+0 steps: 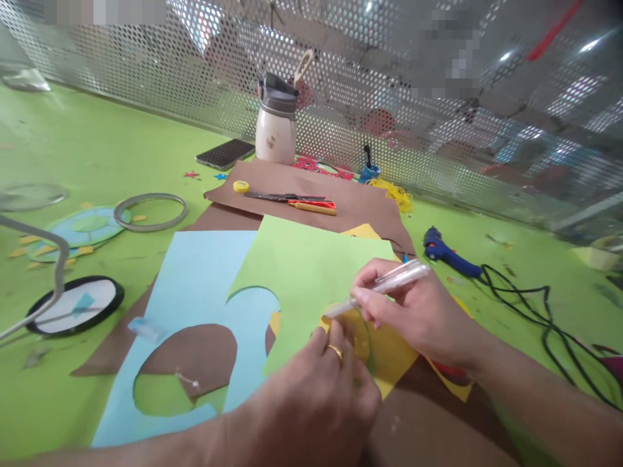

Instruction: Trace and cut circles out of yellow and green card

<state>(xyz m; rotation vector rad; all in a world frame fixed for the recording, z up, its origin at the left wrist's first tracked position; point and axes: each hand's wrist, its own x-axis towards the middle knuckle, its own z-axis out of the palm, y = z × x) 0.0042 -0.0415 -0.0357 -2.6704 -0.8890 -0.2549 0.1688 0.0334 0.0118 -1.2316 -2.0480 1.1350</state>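
My right hand (413, 311) grips a whitish clear-barrelled pen (396, 279). Its tip meets yellow paper (394, 363) near my left fingertips. My left hand (326, 389), with a gold ring, presses bent fingers onto a round see-through piece (363, 340) over the yellow paper; its outline is partly hidden by the fingers. Beneath my hands lies a light green sheet (311, 253) with a curved cut-out on its left edge. Under that sits a light blue sheet (195, 272) with a large round hole. Brown paper (219, 350) shows through the hole.
Scissors (287, 196) and a yellow-handled tool (314, 207) rest on brown card, behind which stand a bottle (276, 126) and phone (225, 154). A blue glue gun (450, 253) with a cord lies right. Leftward are a grey ring (150, 212) and paper discs (82, 230).
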